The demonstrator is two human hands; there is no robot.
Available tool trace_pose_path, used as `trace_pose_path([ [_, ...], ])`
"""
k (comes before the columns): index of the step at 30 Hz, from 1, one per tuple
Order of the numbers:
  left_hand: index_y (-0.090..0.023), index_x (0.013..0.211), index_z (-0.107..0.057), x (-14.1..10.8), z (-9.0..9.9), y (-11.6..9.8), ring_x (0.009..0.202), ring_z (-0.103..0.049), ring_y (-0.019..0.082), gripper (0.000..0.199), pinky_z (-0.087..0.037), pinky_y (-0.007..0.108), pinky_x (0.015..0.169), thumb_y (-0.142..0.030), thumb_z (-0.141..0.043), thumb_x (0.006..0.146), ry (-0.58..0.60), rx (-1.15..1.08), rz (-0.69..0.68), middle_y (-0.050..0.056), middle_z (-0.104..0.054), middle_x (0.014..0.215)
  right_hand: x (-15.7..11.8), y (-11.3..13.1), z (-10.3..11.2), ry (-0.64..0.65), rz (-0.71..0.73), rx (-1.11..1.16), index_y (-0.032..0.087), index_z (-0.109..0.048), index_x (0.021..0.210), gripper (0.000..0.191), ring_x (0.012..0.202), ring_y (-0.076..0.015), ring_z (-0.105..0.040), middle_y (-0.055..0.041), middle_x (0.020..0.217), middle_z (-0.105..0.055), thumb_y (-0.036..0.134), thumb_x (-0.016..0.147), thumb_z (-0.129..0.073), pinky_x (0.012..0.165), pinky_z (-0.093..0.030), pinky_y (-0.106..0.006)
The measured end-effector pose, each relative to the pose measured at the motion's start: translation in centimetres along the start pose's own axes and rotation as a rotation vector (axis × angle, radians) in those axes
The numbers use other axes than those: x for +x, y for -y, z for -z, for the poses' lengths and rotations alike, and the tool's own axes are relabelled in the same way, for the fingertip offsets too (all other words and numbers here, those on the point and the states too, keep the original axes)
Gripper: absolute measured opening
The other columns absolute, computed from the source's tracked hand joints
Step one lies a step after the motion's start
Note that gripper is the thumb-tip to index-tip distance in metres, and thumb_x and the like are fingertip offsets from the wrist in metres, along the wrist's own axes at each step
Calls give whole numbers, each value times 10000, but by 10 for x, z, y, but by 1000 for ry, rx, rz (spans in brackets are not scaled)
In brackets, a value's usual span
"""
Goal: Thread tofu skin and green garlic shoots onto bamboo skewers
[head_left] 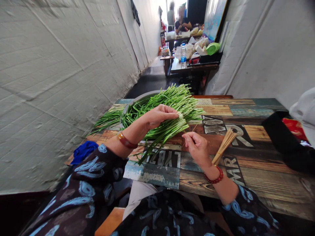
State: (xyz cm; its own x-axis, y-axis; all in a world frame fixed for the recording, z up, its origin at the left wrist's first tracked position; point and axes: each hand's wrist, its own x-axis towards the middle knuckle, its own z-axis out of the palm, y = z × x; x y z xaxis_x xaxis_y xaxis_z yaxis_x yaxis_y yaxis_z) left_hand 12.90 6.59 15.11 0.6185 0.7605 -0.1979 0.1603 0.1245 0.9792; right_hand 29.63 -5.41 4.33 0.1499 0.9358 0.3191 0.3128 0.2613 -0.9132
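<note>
A large heap of garlic chives (169, 98) fills a grey basin (141, 95) and spills over its right side, pale stem ends pointing right. My left hand (159, 116) reaches over the heap, its thumb and fingers pinched on a few chive stems near their cut ends. Just to the right and lower, my right hand (197, 146) is closed in a pinch on a thin bamboo skewer (194, 128), close to the stems. Whether the skewer touches them is hard to make out. A bundle of bamboo skewers (225, 144) lies beyond my right wrist.
More chives (107, 121) lie left of the basin on the wood-patterned table (258, 164). A blue cloth (83, 152) sits at the left edge, a black item (283, 137) at the right. Behind stand another table with a water bottle (183, 55) and bags, and two people.
</note>
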Motion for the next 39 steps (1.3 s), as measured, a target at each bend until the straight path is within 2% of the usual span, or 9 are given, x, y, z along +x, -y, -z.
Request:
trace_pose_path([
  [9, -97, 802, -772, -3, 1, 4, 648, -638, 111, 301, -514, 227, 647, -351, -865, 670, 45, -77, 31, 69, -746, 746, -3, -3, -4, -1, -10, 37, 191, -677, 831, 301, 533, -128, -536, 24, 566, -567, 399, 973, -510, 574, -420, -251],
  [15, -90, 796, -769, -8, 1, 6, 630, -641, 108, 355, -508, 215, 631, -399, -874, 658, 55, -82, 44, 77, -746, 743, -5, -5, -8, 51, -70, 117, 187, -663, 825, 326, 479, -111, -511, 18, 580, -563, 442, 960, -512, 465, -389, -226],
  [19, -114, 891, -784, -20, 7, 1, 751, -694, 159, 395, -549, 270, 742, -441, -854, 679, 75, 12, 47, 101, -774, 847, -1, 1, -3, 259, -134, 205, 179, -644, 810, 321, 404, -78, -497, 31, 571, -578, 439, 949, -516, 410, -386, -192],
  [24, -129, 993, -784, -26, 29, -8, 945, -725, 244, 490, -554, 367, 886, -545, -784, 734, 151, 89, 8, 163, -773, 1029, 1, 13, 7, 560, -128, 307, 169, -624, 763, 289, 435, -80, -583, 19, 612, -618, 405, 913, -552, 414, -444, -163],
  [27, -111, 1003, -768, -18, 41, -7, 900, -733, 231, 461, -553, 386, 888, -519, -740, 789, 41, 115, -74, 171, -772, 1016, 1, 15, 10, 657, -128, 328, 169, -610, 743, 259, 455, -89, -613, 13, 615, -638, 368, 902, -565, 420, -460, -158],
  [31, -90, 922, -755, 2, 44, 1, 734, -692, 151, 335, -542, 297, 762, -396, -737, 787, -131, 294, -99, 121, -771, 878, 4, 13, 15, 683, -95, 312, 172, -630, 738, 239, 503, -120, -659, -2, 621, -670, 345, 896, -579, 446, -495, -177],
  [35, -96, 846, -746, 24, 34, 10, 652, -613, 114, 223, -471, 236, 655, -292, -719, 744, -186, 479, -131, 48, -730, 743, 7, 13, 19, 694, -42, 292, 166, -653, 713, 266, 519, -139, -681, -21, 648, -695, 354, 892, -596, 455, -509, -192],
  [39, -123, 784, -749, 45, 18, 16, 645, -579, 117, 127, -426, 233, 632, -224, -686, 737, -145, 686, -212, 18, -699, 701, 9, 13, 21, 710, 4, 251, 165, -665, 702, 287, 509, -138, -677, -29, 657, -700, 358, 898, -584, 441, -484, -191],
])
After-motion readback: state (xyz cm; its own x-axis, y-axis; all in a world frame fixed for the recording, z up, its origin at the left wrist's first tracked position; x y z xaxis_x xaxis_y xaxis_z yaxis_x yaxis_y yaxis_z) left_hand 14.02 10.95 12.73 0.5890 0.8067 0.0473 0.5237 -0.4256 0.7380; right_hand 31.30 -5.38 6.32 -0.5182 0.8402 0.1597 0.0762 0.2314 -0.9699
